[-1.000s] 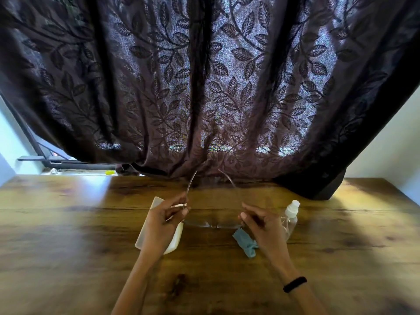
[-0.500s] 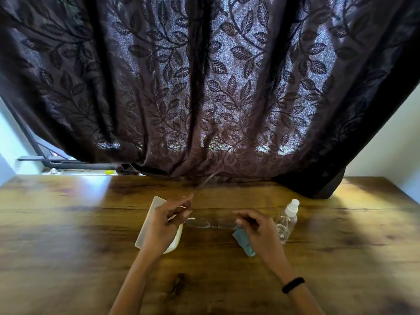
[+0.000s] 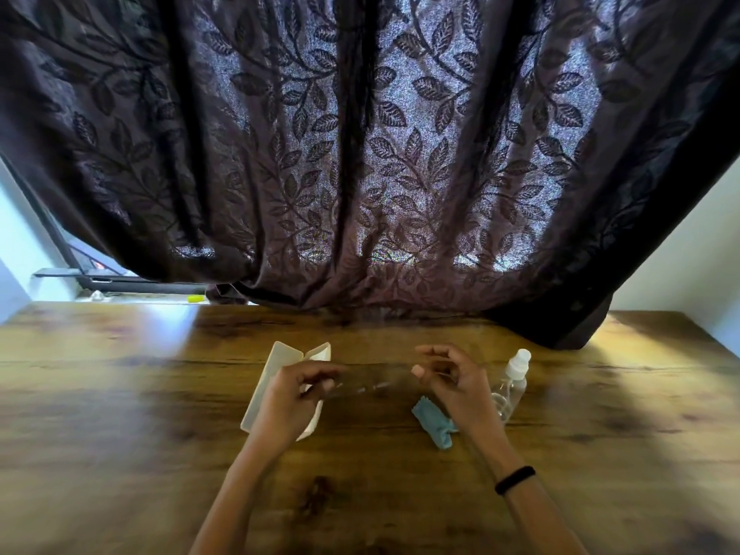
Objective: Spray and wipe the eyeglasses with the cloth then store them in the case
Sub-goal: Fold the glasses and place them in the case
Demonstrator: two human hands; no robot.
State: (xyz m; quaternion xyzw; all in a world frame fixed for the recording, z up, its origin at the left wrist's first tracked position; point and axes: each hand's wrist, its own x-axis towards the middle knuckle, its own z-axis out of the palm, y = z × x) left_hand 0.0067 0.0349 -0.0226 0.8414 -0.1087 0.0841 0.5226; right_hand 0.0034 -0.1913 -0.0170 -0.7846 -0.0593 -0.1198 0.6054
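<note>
The rimless eyeglasses [image 3: 372,381] are held just above the wooden table [image 3: 120,434], faint and blurred, with their arms folded in. My left hand [image 3: 294,398] pinches their left end, and my right hand [image 3: 452,378] pinches their right end. Under my left hand lies the open white case [image 3: 276,370]. A crumpled light blue cloth [image 3: 434,424] lies on the table under my right wrist. The clear spray bottle [image 3: 510,384] with a white cap stands just right of my right hand.
A dark leaf-patterned curtain [image 3: 360,154] hangs over the table's far edge. A window ledge [image 3: 120,286] shows at the far left, with a small yellow-green item [image 3: 194,299] on it. A white wall [image 3: 688,250] stands at the right.
The glasses' arms, which stuck up toward the curtain, have been folded in. Both hands shifted slightly with the glasses, and more of the case shows beyond my left hand.
</note>
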